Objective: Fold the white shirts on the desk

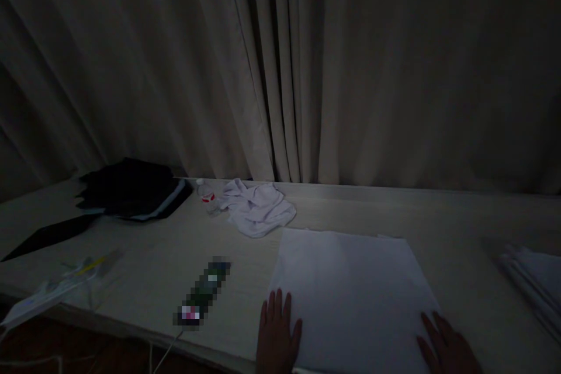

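In dim light, a flat white cloth [350, 292] lies spread on the pale bench [447, 216] in the lower middle of the frame, its near edge running off the bottom. Both hands rest on it with fingers spread flat, gripping nothing: the left hand [277, 333] lies palm down on the cloth's lower left corner, half on the cloth and half on the bench, and the right hand [447, 345] presses on the lower right corner, its wrist cut off by the bottom edge. The two hands are well apart, one at each near corner. Just beyond the cloth's far left corner sits a crumpled white cloth [258, 207], and just beside that, to its left, a small clear bottle [207, 196] with a red band; whether anything is inside it cannot be made out. Further left lies a dark folded garment [131, 190] with a pale stripe along its edge, and a dark strip runs from it toward the left edge of the frame. At the right edge, a stack of folded white cloths [534, 286] is cut off by the frame. In the lower left a pale power strip [39, 298] with cables lies at the bench edge, blurred and hard to read. Between it and the left hand lies a pixelated oblong object [202, 292], which cannot be identified. Pleated curtains [307, 70] fill the upper frame behind the bench.
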Tool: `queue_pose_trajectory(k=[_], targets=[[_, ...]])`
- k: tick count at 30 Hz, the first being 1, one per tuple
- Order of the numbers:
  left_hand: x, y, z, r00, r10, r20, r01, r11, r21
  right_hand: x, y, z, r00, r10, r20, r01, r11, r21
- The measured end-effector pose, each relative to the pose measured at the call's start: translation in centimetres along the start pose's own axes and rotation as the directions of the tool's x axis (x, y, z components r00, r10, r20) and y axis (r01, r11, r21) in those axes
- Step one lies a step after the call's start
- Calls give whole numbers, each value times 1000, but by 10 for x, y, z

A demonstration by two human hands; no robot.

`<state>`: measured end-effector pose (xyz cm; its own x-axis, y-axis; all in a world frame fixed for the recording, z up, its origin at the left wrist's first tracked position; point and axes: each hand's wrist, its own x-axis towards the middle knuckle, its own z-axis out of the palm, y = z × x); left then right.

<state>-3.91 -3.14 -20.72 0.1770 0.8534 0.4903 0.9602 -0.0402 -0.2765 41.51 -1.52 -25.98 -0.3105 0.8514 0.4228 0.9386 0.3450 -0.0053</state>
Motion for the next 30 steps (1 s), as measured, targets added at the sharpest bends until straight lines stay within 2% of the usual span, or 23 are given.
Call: queue_pose_trajectory(k=[4,7,9,11,14,18,22,25,27,30], targets=[[10,11,-10,999,-43,-32,43,999,-6,15,-25,-15,994,93,-53,-96,994,-49],[18,35,-23,998,-25,-49,22,998,-67,31,-54,-24,982,177,-66,-182,980,-86],[22,54,-29,999,20,-46,-26,990,-138,39,-74,-27,984,174,-32,-176,982,-71],[22,71,-30,1000,4,6,-3,976,-217,41,-90,-24,984,175,15,-175,984,-43],[20,83,-27,982,-84,168,133,943,-306,38,-101,-15,975,210,74,-210,978,-5],[18,82,-24,946,-93,310,192,932,-307,31,-98,-4,968,236,89,-239,971,26],[20,84,-26,939,-85,334,187,939,-288,31,-98,-2,967,239,87,-243,970,31],[22,85,-28,935,-82,345,189,938,-291,34,-99,-10,967,231,107,-235,972,25],[23,77,-29,937,-106,332,202,942,-268,34,-94,-18,968,232,96,-234,972,17],[20,47,-26,957,-139,254,192,961,-198,28,-73,-29,964,264,36,-263,965,-10]])
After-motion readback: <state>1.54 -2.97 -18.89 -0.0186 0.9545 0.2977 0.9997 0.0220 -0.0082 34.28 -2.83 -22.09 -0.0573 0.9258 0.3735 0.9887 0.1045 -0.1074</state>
